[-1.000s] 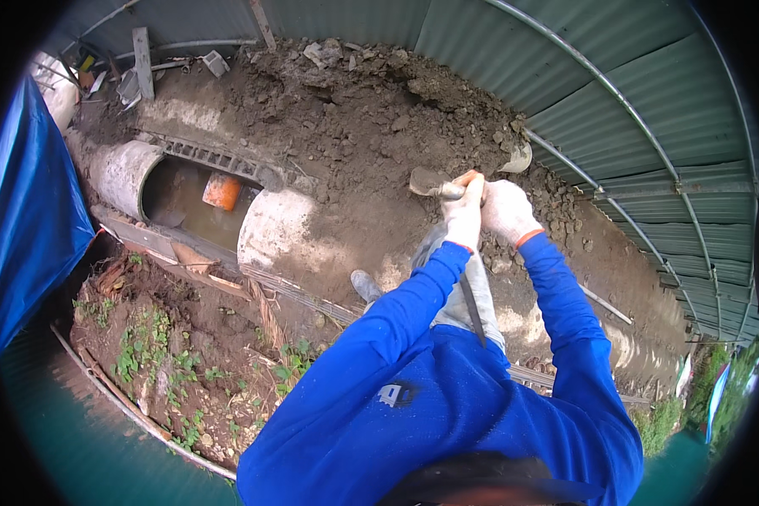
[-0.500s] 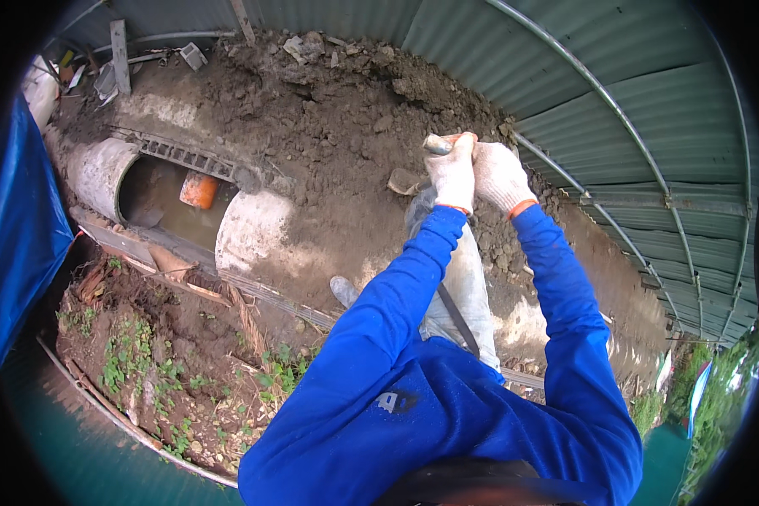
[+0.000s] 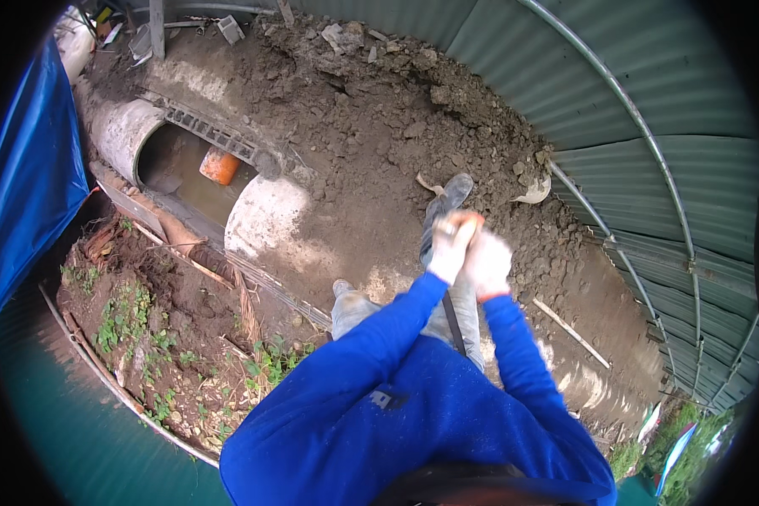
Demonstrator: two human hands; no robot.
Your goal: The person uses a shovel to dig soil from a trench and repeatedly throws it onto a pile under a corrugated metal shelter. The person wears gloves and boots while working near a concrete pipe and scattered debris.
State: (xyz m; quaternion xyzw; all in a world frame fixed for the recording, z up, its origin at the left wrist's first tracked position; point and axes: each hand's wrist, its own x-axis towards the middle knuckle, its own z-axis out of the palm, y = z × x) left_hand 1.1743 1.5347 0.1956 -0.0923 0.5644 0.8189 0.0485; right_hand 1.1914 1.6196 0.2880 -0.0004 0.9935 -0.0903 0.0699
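Observation:
Both my gloved hands are closed together in front of my legs, one beside the other. My left hand point(image 3: 449, 253) and my right hand point(image 3: 487, 263) wear white knit gloves with orange cuffs and are smeared by motion. A short end of a tool handle point(image 3: 465, 219), pale with some orange, shows at the top of the grip. The rest of the tool is hidden, so its kind cannot be told. Beyond the hands, my grey boot point(image 3: 455, 192) stands on brown soil point(image 3: 371, 152), beside a small tan flat piece point(image 3: 428, 184).
At left, a broken-open concrete pipe point(image 3: 126, 135) holds murky water and an orange container point(image 3: 219, 166). Green corrugated sheeting point(image 3: 599, 101) with metal pipes walls the right. A blue tarp point(image 3: 38, 169) hangs far left. A pale curved piece point(image 3: 533, 191) and a stick point(image 3: 572, 333) lie on soil.
My hands have come down and closer to my body, still together on the handle. The view has shifted, bringing my boot, the pale curved piece and the stick into sight.

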